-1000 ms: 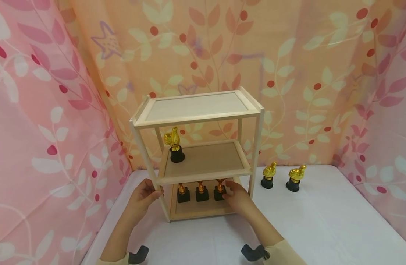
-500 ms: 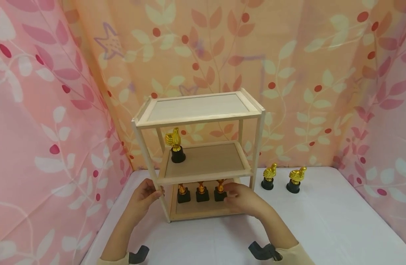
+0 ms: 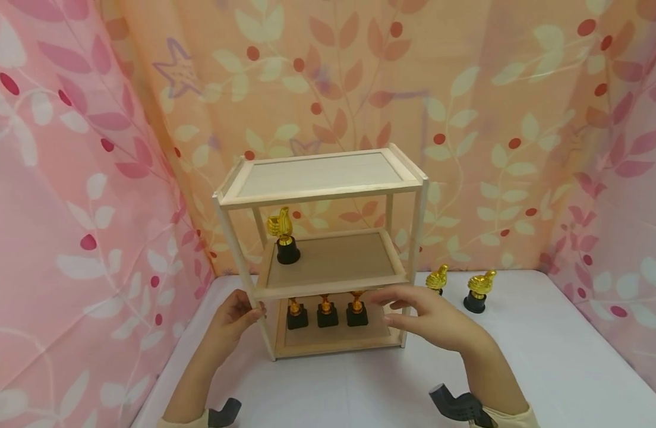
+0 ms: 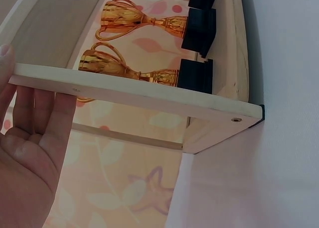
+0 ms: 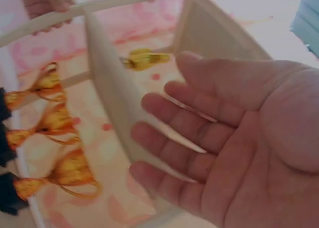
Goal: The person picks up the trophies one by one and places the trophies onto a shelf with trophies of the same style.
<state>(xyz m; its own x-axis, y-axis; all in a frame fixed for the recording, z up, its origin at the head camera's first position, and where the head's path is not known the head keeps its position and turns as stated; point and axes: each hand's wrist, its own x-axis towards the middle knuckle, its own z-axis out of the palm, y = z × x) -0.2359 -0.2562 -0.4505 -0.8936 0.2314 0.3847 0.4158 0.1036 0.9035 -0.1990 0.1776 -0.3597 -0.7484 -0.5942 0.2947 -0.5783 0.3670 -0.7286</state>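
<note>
A three-tier wooden shelf (image 3: pixel 237 201) stands on the table. My left hand (image 3: pixel 233 321) holds its left front post (image 4: pixel 144 94), the fingers curled round behind it. Three gold cup trophies with black bases, one being the right-hand cup trophy (image 3: pixel 357 316), stand in a row on the bottom tier; the middle tier's edge hides their tops in the head view. A gold thumbs-up trophy (image 3: pixel 287 251) stands at the left of the middle tier. My right hand (image 3: pixel 432 316) is in front of the right front post, holding nothing, its fingers spread in the right wrist view.
Two more gold thumbs-up trophies stand on the white table (image 3: pixel 552 368) right of the shelf; my right hand partly covers the nearer thumbs-up trophy (image 3: pixel 437 278), while the farther thumbs-up trophy (image 3: pixel 476 297) shows fully. Patterned curtains (image 3: pixel 467 119) enclose the back and sides.
My right hand has come away from the right-hand cup trophy and moved right, out of the bottom tier, its fingers opening. The left hand stays on the post.
</note>
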